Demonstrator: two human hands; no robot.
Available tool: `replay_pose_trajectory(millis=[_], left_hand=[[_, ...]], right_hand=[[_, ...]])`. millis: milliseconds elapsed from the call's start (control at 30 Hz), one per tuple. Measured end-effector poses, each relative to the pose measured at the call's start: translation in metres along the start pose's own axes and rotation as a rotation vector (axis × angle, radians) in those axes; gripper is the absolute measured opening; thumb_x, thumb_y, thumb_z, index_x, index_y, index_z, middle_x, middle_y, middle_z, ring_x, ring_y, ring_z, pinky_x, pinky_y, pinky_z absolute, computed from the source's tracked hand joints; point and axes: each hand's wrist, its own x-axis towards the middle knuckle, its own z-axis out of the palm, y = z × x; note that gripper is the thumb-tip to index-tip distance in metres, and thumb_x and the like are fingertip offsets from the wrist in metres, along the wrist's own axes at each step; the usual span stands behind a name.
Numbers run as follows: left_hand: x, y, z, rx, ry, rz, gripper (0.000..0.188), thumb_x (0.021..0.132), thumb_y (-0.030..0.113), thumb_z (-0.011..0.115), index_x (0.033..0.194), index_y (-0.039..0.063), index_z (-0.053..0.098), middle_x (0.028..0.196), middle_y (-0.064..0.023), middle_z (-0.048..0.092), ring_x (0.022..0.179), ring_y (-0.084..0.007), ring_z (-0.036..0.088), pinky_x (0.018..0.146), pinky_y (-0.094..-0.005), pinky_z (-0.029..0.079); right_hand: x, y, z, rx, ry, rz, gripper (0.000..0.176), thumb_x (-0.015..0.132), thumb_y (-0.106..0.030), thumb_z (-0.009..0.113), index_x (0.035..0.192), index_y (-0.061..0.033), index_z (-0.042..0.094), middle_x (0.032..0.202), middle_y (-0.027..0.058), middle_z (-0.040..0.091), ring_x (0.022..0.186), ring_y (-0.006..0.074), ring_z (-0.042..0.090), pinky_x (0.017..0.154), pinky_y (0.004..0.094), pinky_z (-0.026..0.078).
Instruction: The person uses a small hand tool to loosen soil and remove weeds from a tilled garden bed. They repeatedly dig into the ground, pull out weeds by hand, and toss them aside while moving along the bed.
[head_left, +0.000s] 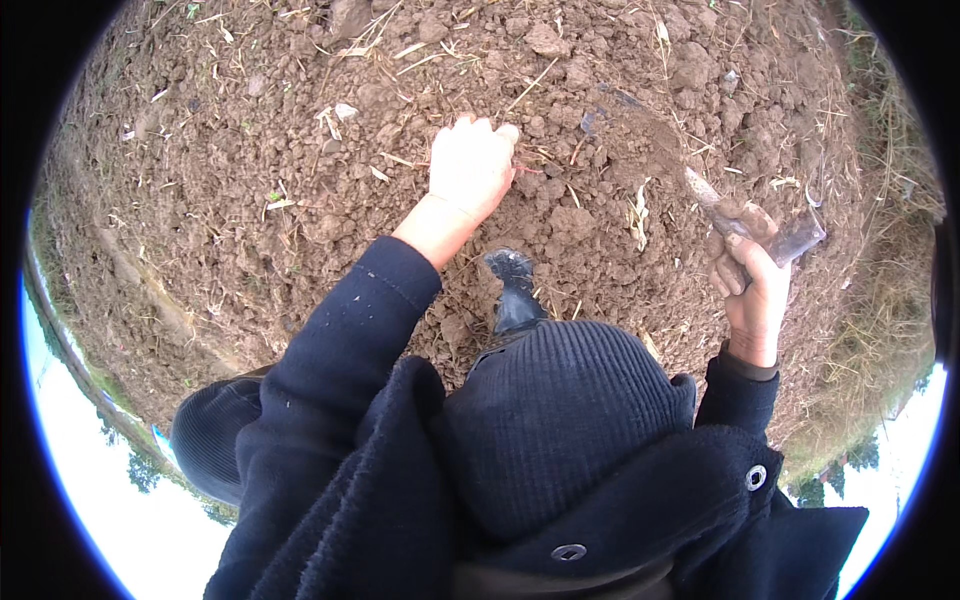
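Note:
My left hand (472, 165), with its fingers curled down, is at the surface of the cloddy brown soil (322, 195), beside a thin dry stalk (532, 86). Whether it holds anything cannot be seen. On the right, my right hand (750, 262) grips a soil-caked hand tool (796, 238) with a metal socket end and a tapering end pointing up and left. Its exact kind cannot be told. A dried husk (638, 217) lies on the soil between my hands.
My dark boot (517, 289) stands on the soil below my left hand. Straw bits and a pale stone (346, 112) lie around. Dark scraps (589, 122) are partly buried near the top. Dry grass (885, 300) edges the soil on the right.

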Motion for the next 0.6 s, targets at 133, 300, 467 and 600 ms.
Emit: replay_pose_trajectory(millis=[133, 300, 467, 600], left_hand=[[0.012, 0.001, 0.005, 0.078, -0.04, 0.011, 0.028, 0.064, 0.026, 0.074, 0.081, 0.011, 0.058, 0.077, -0.0075, 0.06, 0.082, -0.0262, 0.058, 0.07, -0.0375, 0.048], [-0.005, -0.021, -0.01, -0.195, -0.024, -0.253, 0.032, 0.07, 0.028, 0.068, 0.099, 0.016, 0.064, 0.082, -0.0069, 0.062, 0.083, -0.025, 0.06, 0.074, -0.0349, 0.048], [-0.01, -0.011, -0.019, -0.087, -0.044, -0.149, 0.032, 0.068, 0.027, 0.071, 0.096, 0.015, 0.064, 0.08, -0.0086, 0.063, 0.082, -0.0246, 0.06, 0.071, -0.0358, 0.05], [0.011, 0.002, -0.001, 0.14, -0.187, -0.086, 0.029, 0.069, 0.024, 0.07, 0.093, 0.01, 0.063, 0.081, -0.0083, 0.063, 0.082, -0.0244, 0.06, 0.071, -0.0358, 0.05]], right_hand=[[-0.002, 0.0, 0.001, 0.006, -0.015, -0.013, 0.031, 0.077, -0.004, 0.052, 0.107, 0.0067, 0.054, 0.074, 0.0132, 0.06, 0.042, 0.0057, 0.037, 0.039, 0.02, 0.031], [-0.005, 0.004, -0.005, 0.019, -0.001, -0.018, 0.031, 0.077, -0.004, 0.052, 0.107, 0.0068, 0.054, 0.074, 0.0134, 0.059, 0.042, 0.0053, 0.036, 0.039, 0.0196, 0.031], [-0.005, 0.011, -0.006, 0.051, 0.005, 0.0, 0.033, 0.077, -0.004, 0.052, 0.108, 0.0069, 0.053, 0.074, 0.0138, 0.059, 0.041, 0.005, 0.035, 0.039, 0.0194, 0.03], [-0.006, 0.008, -0.001, 0.023, -0.039, 0.013, 0.033, 0.077, -0.004, 0.053, 0.108, 0.0069, 0.052, 0.075, 0.0137, 0.059, 0.041, 0.005, 0.035, 0.039, 0.0194, 0.03]])
